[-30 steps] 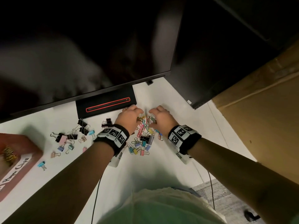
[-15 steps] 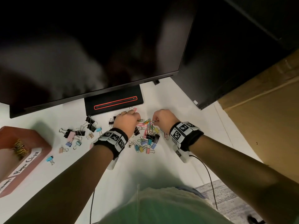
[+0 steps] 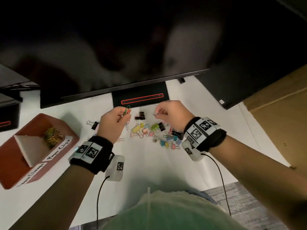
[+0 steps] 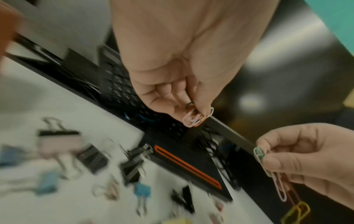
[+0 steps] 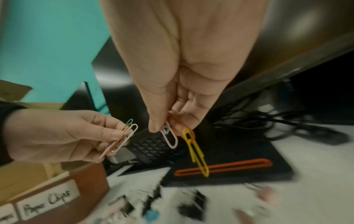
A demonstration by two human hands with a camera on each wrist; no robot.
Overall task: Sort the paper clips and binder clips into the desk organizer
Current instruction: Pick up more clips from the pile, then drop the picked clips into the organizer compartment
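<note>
Blurred binder clips below hands

A white desk carries everything. A scatter of coloured and black binder clips, mixed with paper clips, is spread across its middle. A reddish-brown desk organizer, labelled on its near side, is set at the left edge. A black monitor base with a red outline is placed at the back.

A large black monitor hangs over the white surface. Its black base with a red-outlined slot rests there. Tangled black cables lie behind it.
</note>
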